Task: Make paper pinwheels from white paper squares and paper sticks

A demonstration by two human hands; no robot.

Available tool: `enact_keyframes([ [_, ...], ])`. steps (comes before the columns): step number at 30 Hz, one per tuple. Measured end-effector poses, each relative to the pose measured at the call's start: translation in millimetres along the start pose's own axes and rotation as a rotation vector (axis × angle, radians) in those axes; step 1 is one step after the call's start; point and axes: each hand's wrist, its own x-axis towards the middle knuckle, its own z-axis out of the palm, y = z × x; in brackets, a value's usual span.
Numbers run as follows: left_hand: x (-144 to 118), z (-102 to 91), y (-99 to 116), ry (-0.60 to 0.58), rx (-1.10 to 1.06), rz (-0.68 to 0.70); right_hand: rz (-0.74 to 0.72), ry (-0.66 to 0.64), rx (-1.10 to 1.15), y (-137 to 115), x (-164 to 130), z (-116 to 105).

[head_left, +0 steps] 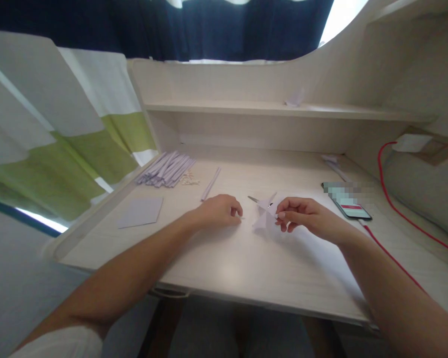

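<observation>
My right hand [296, 216] pinches a piece of thin white folded paper [263, 219] between thumb and fingertips, and its pointed corners spread toward the left. Behind the paper lie scissors [252, 199], partly covered, with their metal blades showing. My left hand [221, 210] rests low over the desk with its fingers curled in. A tiny pale bit shows at its fingertips, too small to name. Just beyond this hand, a thin rolled paper stick [211, 184] lies on the desk.
A pile of pale paper sticks [166, 169] lies at the back left beside small cream pieces [188, 179]. A square sheet stack [141, 212] is at the left. To the right are a phone [347, 201] with a red cable [390, 261] and another paper strip [336, 167].
</observation>
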Motion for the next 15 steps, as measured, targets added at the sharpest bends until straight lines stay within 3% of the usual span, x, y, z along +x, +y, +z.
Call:
enact_keyframes([
  [4, 1, 12.6, 6, -0.003, 0.114, 0.034, 0.028, -0.072, -0.046, 1, 0, -3],
  [15, 0, 17.5, 13, 0.040, 0.215, 0.045, 0.068, -0.158, -0.048, 15, 6, 1],
])
